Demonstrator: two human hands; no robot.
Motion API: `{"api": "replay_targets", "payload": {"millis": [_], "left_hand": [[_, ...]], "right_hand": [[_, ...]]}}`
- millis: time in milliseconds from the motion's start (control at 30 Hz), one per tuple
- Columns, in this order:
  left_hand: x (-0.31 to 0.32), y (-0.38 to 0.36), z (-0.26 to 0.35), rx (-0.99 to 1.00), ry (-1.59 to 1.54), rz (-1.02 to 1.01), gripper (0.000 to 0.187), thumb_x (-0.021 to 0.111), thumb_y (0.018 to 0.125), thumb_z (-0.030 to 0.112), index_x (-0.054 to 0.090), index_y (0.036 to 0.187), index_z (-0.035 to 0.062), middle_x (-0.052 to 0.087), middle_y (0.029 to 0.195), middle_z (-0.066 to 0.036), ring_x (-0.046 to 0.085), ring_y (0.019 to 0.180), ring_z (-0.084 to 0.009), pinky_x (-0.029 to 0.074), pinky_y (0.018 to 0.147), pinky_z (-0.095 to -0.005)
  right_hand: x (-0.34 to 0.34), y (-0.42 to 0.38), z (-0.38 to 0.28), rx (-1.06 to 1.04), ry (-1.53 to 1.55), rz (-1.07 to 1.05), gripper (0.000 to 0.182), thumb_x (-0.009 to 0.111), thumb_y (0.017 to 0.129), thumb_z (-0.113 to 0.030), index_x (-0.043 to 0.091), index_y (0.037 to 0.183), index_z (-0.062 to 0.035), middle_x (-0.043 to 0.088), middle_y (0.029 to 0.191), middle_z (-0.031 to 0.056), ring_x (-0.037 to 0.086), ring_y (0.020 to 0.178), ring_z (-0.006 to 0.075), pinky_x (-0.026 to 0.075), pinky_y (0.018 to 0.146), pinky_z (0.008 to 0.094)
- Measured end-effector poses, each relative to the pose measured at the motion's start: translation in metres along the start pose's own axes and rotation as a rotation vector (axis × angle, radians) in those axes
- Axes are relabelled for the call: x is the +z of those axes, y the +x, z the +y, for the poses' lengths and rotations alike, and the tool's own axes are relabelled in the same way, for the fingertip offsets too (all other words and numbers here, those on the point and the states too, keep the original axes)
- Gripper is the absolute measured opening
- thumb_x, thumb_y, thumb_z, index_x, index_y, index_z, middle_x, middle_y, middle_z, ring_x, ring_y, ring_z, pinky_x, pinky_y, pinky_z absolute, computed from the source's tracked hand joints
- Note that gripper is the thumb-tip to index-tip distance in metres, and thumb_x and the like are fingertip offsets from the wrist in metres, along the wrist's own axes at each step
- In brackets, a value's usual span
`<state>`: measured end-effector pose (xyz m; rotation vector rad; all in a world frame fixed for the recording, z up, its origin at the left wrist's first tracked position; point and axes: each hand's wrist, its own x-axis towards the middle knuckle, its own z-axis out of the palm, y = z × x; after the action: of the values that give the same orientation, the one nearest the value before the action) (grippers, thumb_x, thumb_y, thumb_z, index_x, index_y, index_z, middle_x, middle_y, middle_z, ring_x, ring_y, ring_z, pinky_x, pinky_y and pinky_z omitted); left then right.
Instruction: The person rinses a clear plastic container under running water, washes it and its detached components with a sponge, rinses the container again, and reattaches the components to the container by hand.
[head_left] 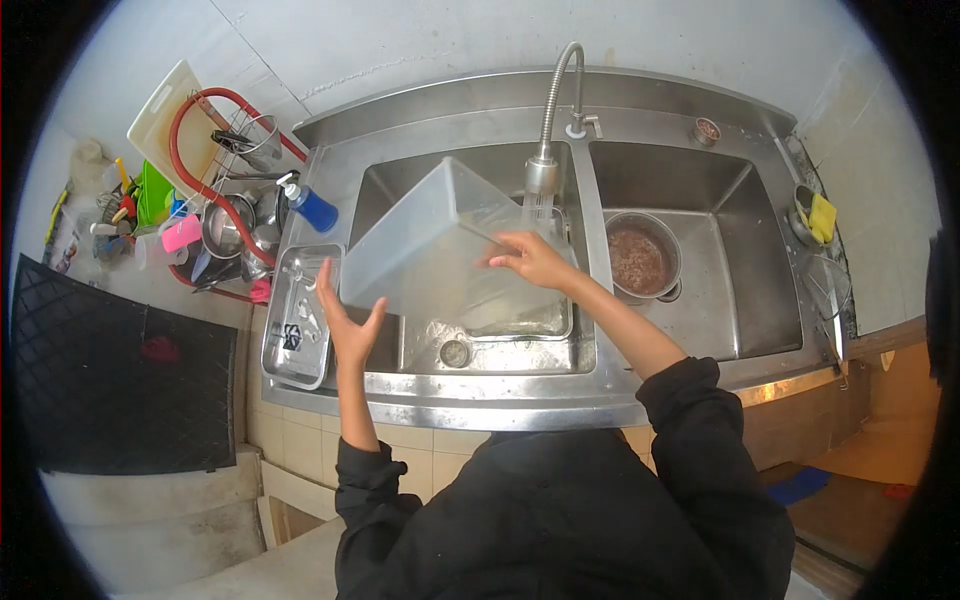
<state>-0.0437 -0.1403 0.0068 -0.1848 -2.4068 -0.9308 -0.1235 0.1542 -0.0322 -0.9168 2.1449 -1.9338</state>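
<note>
A translucent plastic container (pixel 415 245) is tilted above the left sink basin (pixel 380 195). My right hand (pixel 532 260) pinches its right-hand edge with thumb and fingers. At the container's lower left corner is my left hand (pixel 350 325), open, thumb and fingers spread apart with the corner between them in this view. Just beyond the container's right end, the flexible tap's spray head (pixel 541 178) points down with water streaming from it. Partly hidden behind the container, a rectangular metal tray (pixel 568 325) lies in the basin. A round drain fitting (pixel 454 352) shows near the front.
A metal tray with small items (pixel 298 345) and a blue soap bottle (pixel 314 208) stand left of the basin. Farther left are a red hose (pixel 178 140) and assorted kitchenware. The right basin holds a pot with brownish contents (pixel 642 256). A yellow sponge (pixel 822 218) sits far right.
</note>
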Motion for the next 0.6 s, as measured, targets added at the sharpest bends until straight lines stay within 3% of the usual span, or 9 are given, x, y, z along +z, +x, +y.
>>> {"api": "replay_targets", "payload": {"millis": [33,100,133,200,233,300,367,500,600], "left_hand": [[-0.003,0.012,0.01,0.0,0.001,-0.002,0.091,0.074,0.062,0.021,0.021,0.135,0.0089,0.024,0.139,-0.011,0.023,0.128,-0.0271,0.018,0.102,-0.051],[-0.006,0.031,0.029,0.17,0.058,-0.218,0.112,0.081,0.049,0.028,0.014,0.136,0.0067,0.024,0.137,-0.016,0.024,0.127,-0.0348,0.021,0.102,-0.0487],[-0.006,0.034,0.037,0.169,0.058,-0.223,0.112,0.081,0.049,0.028,0.014,0.136,0.0067,0.024,0.137,-0.016,0.024,0.127,-0.0348,0.021,0.102,-0.0487],[-0.001,0.038,0.049,0.235,0.372,-0.486,0.128,0.083,0.036,0.036,0.011,0.136,0.0047,0.021,0.138,-0.019,0.022,0.127,-0.037,0.02,0.103,-0.0481],[0.008,0.033,0.053,0.24,0.372,-0.485,0.128,0.083,0.036,0.036,0.011,0.136,0.0047,0.021,0.138,-0.019,0.022,0.127,-0.037,0.02,0.103,-0.0481],[0.03,0.009,0.054,0.124,0.065,-0.391,0.129,0.082,0.032,0.035,0.012,0.135,0.0027,0.028,0.132,-0.022,0.028,0.122,-0.0388,0.024,0.1,-0.0488],[0.05,-0.013,0.046,0.078,0.022,-0.332,0.123,0.081,0.033,0.032,0.015,0.134,0.0028,0.032,0.126,-0.021,0.032,0.117,-0.0385,0.026,0.097,-0.0492],[0.073,-0.043,0.04,0.084,-0.039,-0.132,0.108,0.077,0.036,0.022,0.024,0.129,0.0039,0.041,0.111,-0.017,0.04,0.102,-0.0356,0.031,0.089,-0.0462],[0.089,-0.049,0.044,0.089,-0.019,-0.128,0.104,0.076,0.037,0.026,0.028,0.127,0.005,0.042,0.111,-0.016,0.041,0.102,-0.0332,0.029,0.089,-0.0448]], "right_hand": [[-0.002,-0.001,-0.012,-0.003,-0.076,-0.05,0.021,0.055,0.08,-0.004,0.056,0.101,0.0002,0.064,0.091,0.0106,0.061,0.087,0.0194,0.046,0.076,0.0312],[-0.003,-0.002,-0.018,-0.001,-0.149,-0.101,0.024,0.054,0.08,-0.004,0.056,0.104,-0.0012,0.064,0.09,0.0109,0.061,0.086,0.0217,0.046,0.076,0.0315],[-0.002,-0.002,-0.015,-0.055,-0.24,-0.13,0.022,0.054,0.079,-0.005,0.057,0.101,-0.0026,0.064,0.087,0.0104,0.061,0.084,0.0235,0.046,0.074,0.0317],[-0.003,-0.003,-0.01,-0.111,-0.334,-0.153,0.02,0.054,0.078,-0.005,0.058,0.097,-0.0041,0.064,0.084,0.0099,0.061,0.083,0.0254,0.046,0.072,0.0319],[-0.003,-0.006,-0.007,-0.096,-0.429,-0.209,0.019,0.055,0.076,-0.006,0.058,0.095,-0.0052,0.064,0.084,0.0087,0.06,0.083,0.0249,0.046,0.072,0.0322],[-0.002,-0.014,0.001,-0.084,-0.526,-0.257,0.017,0.055,0.075,-0.006,0.058,0.092,-0.0063,0.064,0.083,0.0075,0.06,0.084,0.0245,0.045,0.072,0.0324],[0.002,-0.027,0.01,-0.269,-0.676,-0.225,0.016,0.053,0.073,-0.004,0.058,0.088,-0.0093,0.063,0.084,0.0054,0.059,0.085,0.0218,0.042,0.076,0.0325],[-0.005,-0.04,0.003,-0.171,-0.666,-0.243,0.02,0.053,0.072,-0.004,0.059,0.089,-0.0121,0.061,0.086,0.0038,0.057,0.086,0.022,0.04,0.081,0.0323],[-0.021,-0.046,-0.016,-0.308,-0.584,-0.138,0.016,0.054,0.075,-0.007,0.059,0.09,-0.0093,0.06,0.085,0.0044,0.058,0.083,0.0194,0.042,0.078,0.031]]}}
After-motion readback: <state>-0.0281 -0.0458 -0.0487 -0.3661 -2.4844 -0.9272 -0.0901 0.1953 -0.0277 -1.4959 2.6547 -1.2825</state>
